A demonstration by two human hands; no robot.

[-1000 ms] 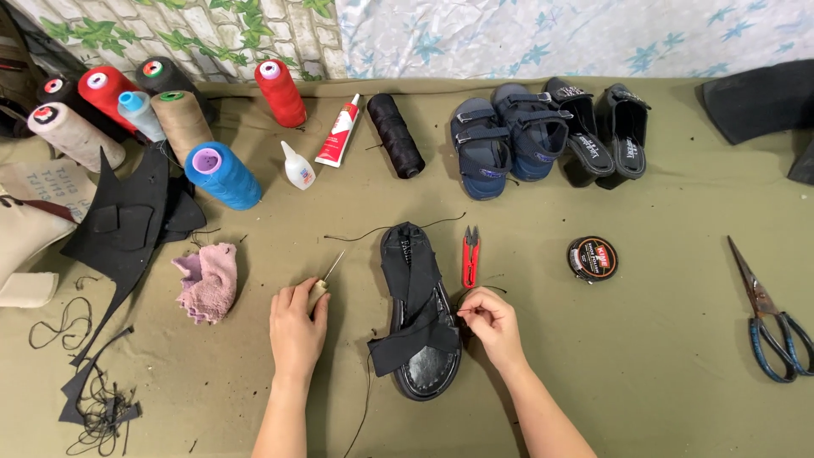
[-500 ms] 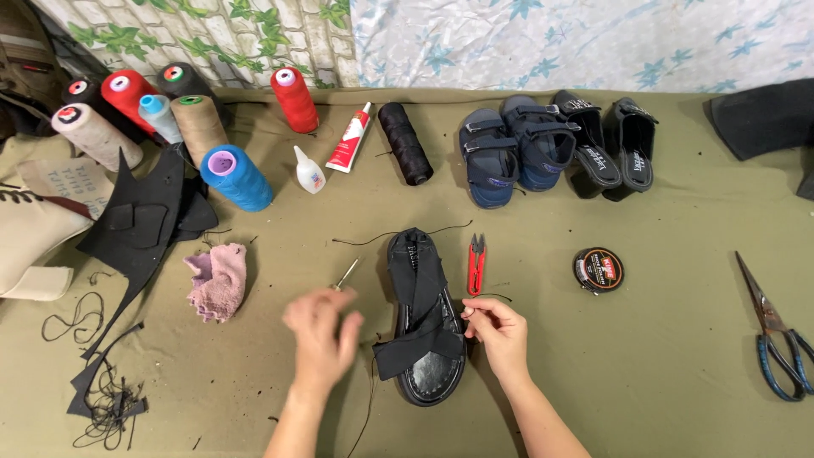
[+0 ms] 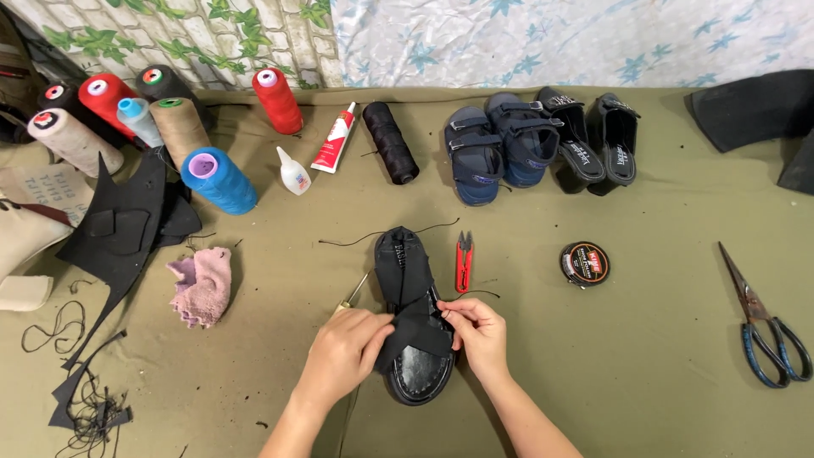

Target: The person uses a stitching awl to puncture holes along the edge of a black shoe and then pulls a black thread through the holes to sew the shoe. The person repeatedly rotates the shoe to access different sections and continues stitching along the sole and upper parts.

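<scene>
A black sandal (image 3: 413,318) lies sole-down on the olive counter (image 3: 644,356), toe end pointing away, its crossed straps over the glossy insole and stitching visible round the near rim. A thin black thread (image 3: 373,237) trails from its far end across the counter.

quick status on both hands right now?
Left hand: closed on the black strap of the sandal.
Right hand: fingertips pinched on a thin black thread at the sandal's edge.
</scene>
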